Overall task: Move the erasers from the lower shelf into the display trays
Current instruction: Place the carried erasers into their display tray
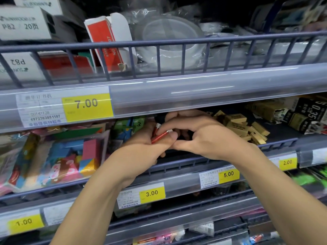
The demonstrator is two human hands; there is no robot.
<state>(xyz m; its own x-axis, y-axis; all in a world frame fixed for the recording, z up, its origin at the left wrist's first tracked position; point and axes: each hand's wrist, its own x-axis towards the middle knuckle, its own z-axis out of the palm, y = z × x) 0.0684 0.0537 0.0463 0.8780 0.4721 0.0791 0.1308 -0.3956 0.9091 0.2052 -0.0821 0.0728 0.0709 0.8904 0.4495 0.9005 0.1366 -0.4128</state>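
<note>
Head view: both hands reach in over the front rail (203, 160) of the middle shelf, under the price strip (159, 96) of the shelf above
Left hand (141, 147): my grip here is clamped on red-wrapped erasers (159, 137), thumb pressed along the top one; a second shows behind it
Right hand (200, 137): fingers curled down beside the left, touching it at the thumb; I cannot tell whether this grip has anything in it
Other erasers: a loose heap of tan boxed ones (244, 128) lies just right of my right hand on the same shelf
Tray: I cannot make out a tray under the hands; that spot is dark and hidden
Step in hand: I judge I am setting the red ones down; best to keep them parallel, white ends one way, and let go one at a time
Edges: rail in front, strip overhead, toy packs (58, 156) hard on the left, tan heap on the right
Room: tight; I would draw the hands straight back over the rail, low under the strip
</note>
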